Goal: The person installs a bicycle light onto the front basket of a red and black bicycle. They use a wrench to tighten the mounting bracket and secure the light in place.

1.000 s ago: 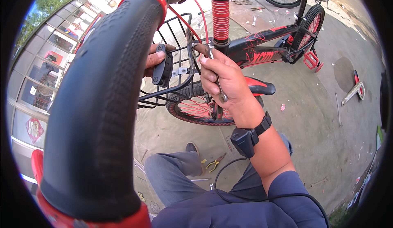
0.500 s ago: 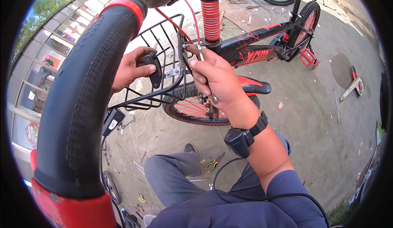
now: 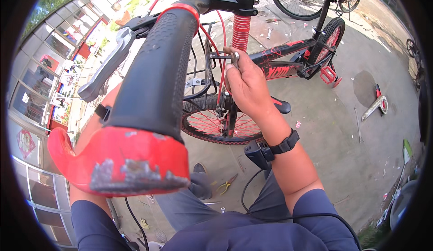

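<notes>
My right hand (image 3: pixel 247 80) is closed with thumb and fingers around a small metal wrench (image 3: pixel 235 59), of which only a short part shows. It is beside the red-ringed head tube (image 3: pixel 241 32), at the black wire basket's (image 3: pixel 209 73) bracket and the red cables. My left forearm (image 3: pixel 85 161) rises at the left, behind the black handlebar grip (image 3: pixel 151 75) with its scuffed red end. That grip hides my left hand's fingers and anything in them. Under the basket stands the front wheel (image 3: pixel 205 124) with red spokes.
A silver brake lever (image 3: pixel 108 66) juts left of the grip. Yellow-handled pliers (image 3: pixel 226 184) lie on the ground by my feet; a red-and-silver tool (image 3: pixel 377 104) lies at right. Another bicycle (image 3: pixel 297 1) stands at the back. A black cable (image 3: pixel 324 215) runs across my lap.
The handlebar grip has swung right and now covers my left hand, which showed a black folding multi-tool before. My right hand has moved slightly up and right, still around the wrench.
</notes>
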Tool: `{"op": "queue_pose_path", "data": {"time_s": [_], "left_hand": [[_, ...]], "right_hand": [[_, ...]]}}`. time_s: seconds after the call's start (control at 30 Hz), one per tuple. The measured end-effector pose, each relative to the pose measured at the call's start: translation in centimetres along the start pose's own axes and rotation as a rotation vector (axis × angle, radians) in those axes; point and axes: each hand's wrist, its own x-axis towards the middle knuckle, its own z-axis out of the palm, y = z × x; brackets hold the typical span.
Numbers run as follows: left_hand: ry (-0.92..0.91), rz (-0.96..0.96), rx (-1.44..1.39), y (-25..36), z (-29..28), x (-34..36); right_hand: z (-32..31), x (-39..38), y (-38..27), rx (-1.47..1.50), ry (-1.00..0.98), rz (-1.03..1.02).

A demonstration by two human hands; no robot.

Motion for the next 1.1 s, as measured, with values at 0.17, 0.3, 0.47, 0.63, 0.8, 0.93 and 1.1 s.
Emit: {"op": "queue_pose_path", "data": {"time_s": [0.17,0.3,0.47,0.63,0.8,0.93,1.1], "left_hand": [[0.165,-0.099,0.064,4.7,4.2,-6.5],[0.081,-0.104,-0.138,0.6,2.5,-3.2],[0.125,-0.109,-0.157,1.6,4.6,-5.2],[0.085,-0.129,-0.222,2.1,6.2,-6.4],[0.020,-0.116,-0.345,2.6,8.5,-6.2],[0.023,-0.140,-0.329,2.0,8.5,-6.2],[0.042,-0.126,-0.333,2.4,9.2,-6.0]], "right_hand": [[0.2,3.1,0.6,0.013,-0.139,0.076],[-2.0,6.6,-4.5,-0.188,-0.385,0.384],[-3.5,7.4,-7.9,-0.161,-0.658,0.438],[-2.5,7.8,-7.2,-0.375,-0.663,0.149],[-4.0,9.3,-2.1,-0.740,-0.679,-0.283],[-3.5,8.9,-2.4,-0.519,-0.687,-0.093],[-3.0,7.9,-3.2,-0.261,-0.677,0.157]]}}
